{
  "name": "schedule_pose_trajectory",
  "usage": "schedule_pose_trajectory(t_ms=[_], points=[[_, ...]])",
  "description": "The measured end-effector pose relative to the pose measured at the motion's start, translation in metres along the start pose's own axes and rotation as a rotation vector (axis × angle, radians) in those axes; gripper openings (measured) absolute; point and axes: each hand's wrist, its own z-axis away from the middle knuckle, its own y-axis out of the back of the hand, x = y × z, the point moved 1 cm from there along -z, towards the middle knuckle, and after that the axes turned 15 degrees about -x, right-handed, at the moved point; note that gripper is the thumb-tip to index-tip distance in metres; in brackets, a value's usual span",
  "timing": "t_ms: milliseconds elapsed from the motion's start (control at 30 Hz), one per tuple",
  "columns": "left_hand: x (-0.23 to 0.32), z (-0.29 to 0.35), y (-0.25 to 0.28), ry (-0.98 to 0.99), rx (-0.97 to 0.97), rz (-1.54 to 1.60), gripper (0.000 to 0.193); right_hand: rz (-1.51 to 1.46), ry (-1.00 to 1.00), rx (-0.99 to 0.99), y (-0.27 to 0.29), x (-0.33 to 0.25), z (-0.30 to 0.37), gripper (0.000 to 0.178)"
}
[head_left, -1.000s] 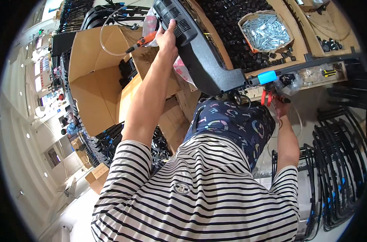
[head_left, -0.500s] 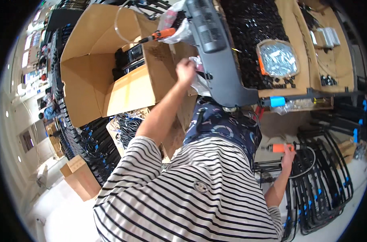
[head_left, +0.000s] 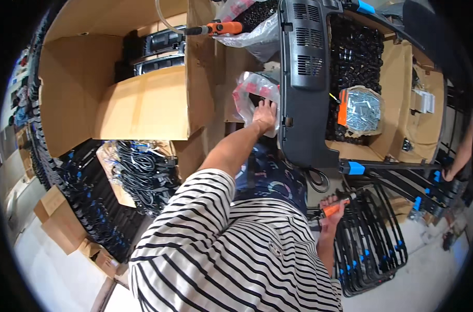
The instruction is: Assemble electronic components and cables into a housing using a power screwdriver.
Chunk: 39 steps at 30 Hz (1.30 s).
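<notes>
My left hand (head_left: 266,114) reaches into a clear plastic bag (head_left: 242,99) with red print, beside the black panel. Its fingers are bent and close together, their tips hidden among dark contents. A long black plastic panel (head_left: 305,93) with slotted vents lies across black framing just to the right. Low at my right side, my right hand (head_left: 331,212) is wrapped round an orange electric screwdriver (head_left: 334,208), its tip pointing to the upper right. Another orange screwdriver (head_left: 225,28) on a pale hose lies at the upper middle, by a bag (head_left: 257,39) of small black parts.
An open carton (head_left: 143,106) holding black units stands on the left, above bundled black cables (head_left: 143,169). Right of the panel are small black parts (head_left: 356,52) and a bag of metal pieces (head_left: 364,112). Black frames (head_left: 371,234) stack at lower right. Another person's hand (head_left: 448,174) touches black bars.
My left hand has gone from beside the panel's edge into the printed bag. My right hand has drawn nearer my body, and the screwdriver's tip has swung from left to upper right. The view has shifted.
</notes>
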Motion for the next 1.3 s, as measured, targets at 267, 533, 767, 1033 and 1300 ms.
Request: schedule_pose_trajectory(t_ms=[267,533,767,1033,1300], points=[[-0.022,-0.015,-0.023,-0.243,0.034,0.125,0.023,0.195,0.084,0.156,-0.046,-0.016,-0.001,0.022],[-0.029,0.011,0.026,-0.320,0.393,0.518,0.016,0.153,0.297,0.129,-0.034,-0.070,0.020,0.020],[-0.027,0.074,0.071,-0.271,-0.233,1.748,0.019,0.270,0.577,-0.027,-0.135,-0.125,0.019,0.017],[0.012,0.180,0.142,-0.891,-0.658,2.015,0.029,0.260,0.645,-0.648,-0.312,-0.144,0.000,0.018],[0.084,0.249,0.175,-1.078,-0.934,2.055,0.031,0.483,0.650,-0.835,-0.440,-0.035,-0.015,0.023]])
